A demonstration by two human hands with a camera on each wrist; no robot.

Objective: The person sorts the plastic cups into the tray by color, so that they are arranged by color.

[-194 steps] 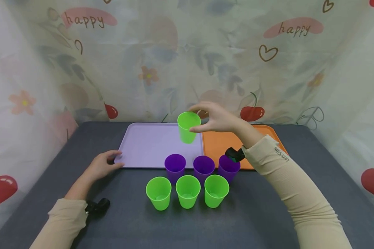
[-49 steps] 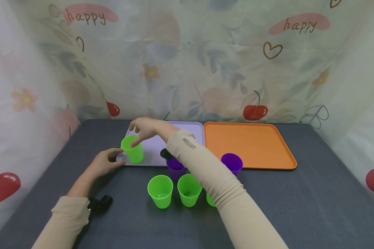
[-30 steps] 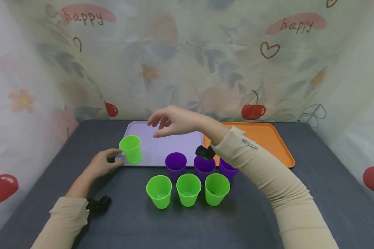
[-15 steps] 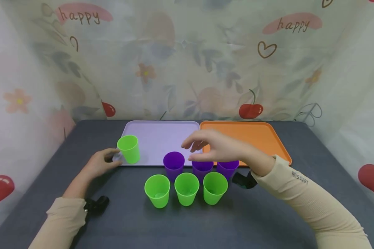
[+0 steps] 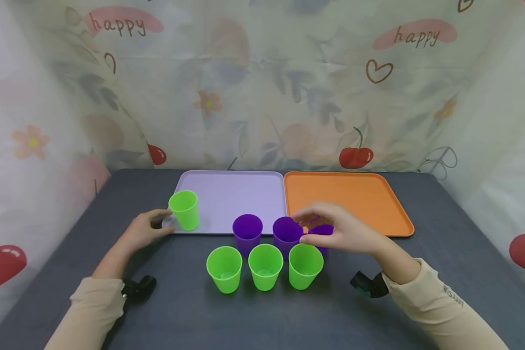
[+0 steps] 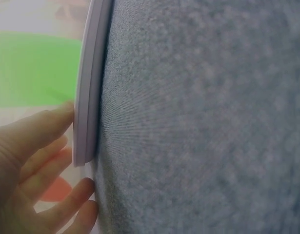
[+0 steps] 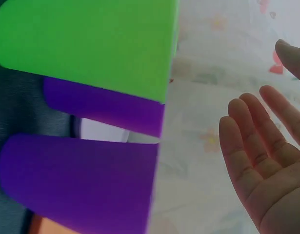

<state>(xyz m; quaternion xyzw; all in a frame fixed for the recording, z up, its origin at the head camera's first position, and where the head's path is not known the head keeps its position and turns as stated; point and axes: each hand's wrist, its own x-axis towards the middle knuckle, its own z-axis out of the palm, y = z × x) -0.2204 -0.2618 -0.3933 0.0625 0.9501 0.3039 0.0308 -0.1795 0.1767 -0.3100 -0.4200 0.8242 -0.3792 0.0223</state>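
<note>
At the front left corner of the lavender tray (image 5: 236, 197), my left hand (image 5: 139, 235) holds the rim between thumb and fingers; its thumb (image 6: 47, 124) touches the edge. A green cup (image 5: 185, 213) stands upright on that tray's left end, close to this hand. My right hand (image 5: 347, 234) hovers over the rightmost purple cup (image 5: 323, 229), partly hiding it, with loosely bent fingers and nothing held. Left of it stand the middle purple cup (image 5: 285, 236) and left purple cup (image 5: 247, 236). Three green cups, left (image 5: 224, 272), middle (image 5: 265, 270) and right (image 5: 305, 272), form the nearer row.
An orange tray (image 5: 341, 187) lies against the right side of the lavender one. Both trays lie along the back of the dark cloth-covered table (image 5: 227, 321). A printed curtain (image 5: 262, 97) hangs behind and at both sides.
My right hand carried the green cup left, set it down on the lavender tray and let go. It then moved back right and down over the purple cups. My left hand stays put.
</note>
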